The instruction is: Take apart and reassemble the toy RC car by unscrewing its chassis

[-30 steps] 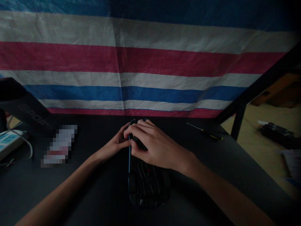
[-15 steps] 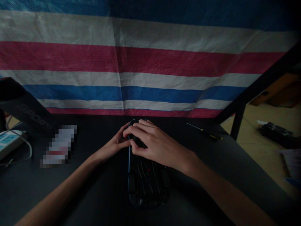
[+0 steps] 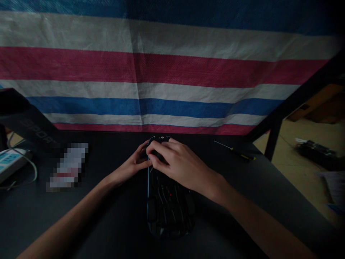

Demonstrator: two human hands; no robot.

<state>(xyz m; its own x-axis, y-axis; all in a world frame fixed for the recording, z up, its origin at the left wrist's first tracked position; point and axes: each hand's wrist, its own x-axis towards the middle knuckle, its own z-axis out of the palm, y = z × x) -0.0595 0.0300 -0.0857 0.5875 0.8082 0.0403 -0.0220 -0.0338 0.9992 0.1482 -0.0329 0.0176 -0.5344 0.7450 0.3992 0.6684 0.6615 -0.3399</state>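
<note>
A dark toy car (image 3: 169, 212) with a thin blue edge lies upside down on the black table, its underside facing up. A small red spot shows on that underside, and two wheels are visible at the near end. My left hand (image 3: 138, 160) holds the car's far left side, thumb and fingers around the edge. Across the far part of the underside lies my right hand (image 3: 175, 158), its fingers curled down near the left fingertips, by the far left wheel area. What the right fingertips pinch there is hidden.
A screwdriver (image 3: 239, 154) with a black and yellow handle lies on the table (image 3: 107, 226) at right. A blurred-out flat item (image 3: 68, 167), a power strip (image 3: 12, 162) with a cable and a dark "SPORT" object (image 3: 37, 126) are at left. Striped sheeting (image 3: 161, 68) hangs behind.
My right hand's fingers have curled in and shifted slightly, uncovering more of the car's far end. The left hand and the car stay nearly where they were.
</note>
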